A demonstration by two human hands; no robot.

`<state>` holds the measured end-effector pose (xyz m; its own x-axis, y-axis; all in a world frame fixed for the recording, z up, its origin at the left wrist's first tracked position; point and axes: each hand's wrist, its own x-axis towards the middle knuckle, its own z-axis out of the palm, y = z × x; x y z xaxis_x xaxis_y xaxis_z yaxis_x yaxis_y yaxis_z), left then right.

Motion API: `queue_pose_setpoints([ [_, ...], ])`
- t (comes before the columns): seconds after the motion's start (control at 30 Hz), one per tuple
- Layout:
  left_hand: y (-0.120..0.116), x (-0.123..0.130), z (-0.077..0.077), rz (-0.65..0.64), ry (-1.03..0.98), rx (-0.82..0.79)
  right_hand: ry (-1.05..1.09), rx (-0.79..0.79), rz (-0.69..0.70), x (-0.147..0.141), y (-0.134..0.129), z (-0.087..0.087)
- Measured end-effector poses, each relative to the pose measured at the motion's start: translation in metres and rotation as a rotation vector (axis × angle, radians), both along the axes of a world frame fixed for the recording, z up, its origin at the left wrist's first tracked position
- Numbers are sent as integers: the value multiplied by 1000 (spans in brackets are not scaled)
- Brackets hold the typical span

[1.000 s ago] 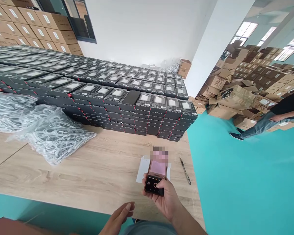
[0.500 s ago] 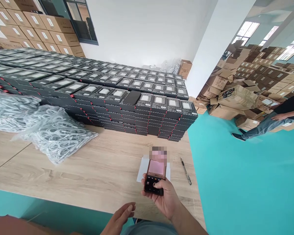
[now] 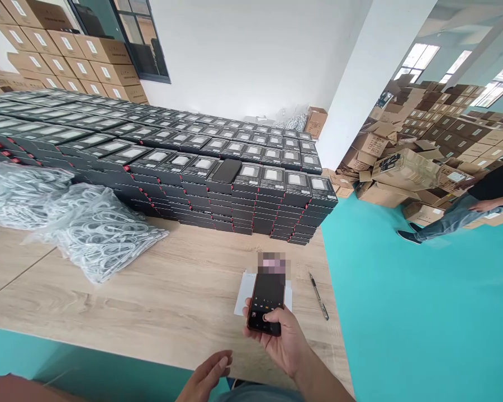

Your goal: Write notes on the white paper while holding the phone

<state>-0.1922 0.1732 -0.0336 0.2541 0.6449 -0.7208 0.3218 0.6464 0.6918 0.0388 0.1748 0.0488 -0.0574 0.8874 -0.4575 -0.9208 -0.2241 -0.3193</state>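
A dark smartphone (image 3: 266, 301) is gripped in my right hand (image 3: 285, 340), its thumb on the lower part of the screen. The phone's top end is blurred by a mosaic. Under the phone, white paper (image 3: 245, 293) lies on the wooden table (image 3: 151, 312). A black pen (image 3: 319, 296) rests to the right of the paper. My left hand (image 3: 209, 373) is at the table's front edge with fingers slightly curled, the thumb apart and nothing in it.
Stacked black boxes (image 3: 251, 206) line the table's back, with a dark flat object (image 3: 227, 171) on top. Bags of white cables (image 3: 100, 234) lie at left. Cartons (image 3: 113, 72) stand behind. At right, a person (image 3: 448, 218) stands by piled cartons (image 3: 406, 176).
The pink picture on the phone screen has turned mostly dark. Both hands keep nearly the same place; the view has shifted slightly.
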Motion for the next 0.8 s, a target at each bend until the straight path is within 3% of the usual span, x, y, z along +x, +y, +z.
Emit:
queue_pose_setpoints([
  [0.27,4,-4,-12,-58,0,-18,69,39,58,5,1,0],
  [0.6,3,-2,-20,-21,-33,-2,24,97,70,8,-2,3],
  [0.8,28,19,-36,-73,48,118,4,104,53,21,-17,2],
])
